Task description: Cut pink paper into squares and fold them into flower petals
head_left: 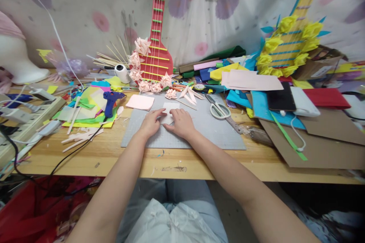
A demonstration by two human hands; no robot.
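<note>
A small pale piece of paper [167, 119] lies between my two hands on the grey cutting mat [216, 133]. My left hand [150, 123] holds its left side with curled fingers. From the right, my right hand [181, 122] grips it, with the thumb nearer me and the fingers on the far side. Just beyond the fingertips is another pale sheet [171, 105]. A stack of pale pink paper squares [140, 102] rests at the mat's back left edge. Folded pink paper strips [188, 95] and a pink paper flower [170, 93] sit behind my hands.
Scissors [220, 111] and a grey-handled cutter [233, 124] lie on the mat's right. A blue glue gun [110, 103] is on coloured paper at left. A red paper guitar [156, 59] leans at the back. Cardboard [316, 152] and a phone [281, 97] are at right.
</note>
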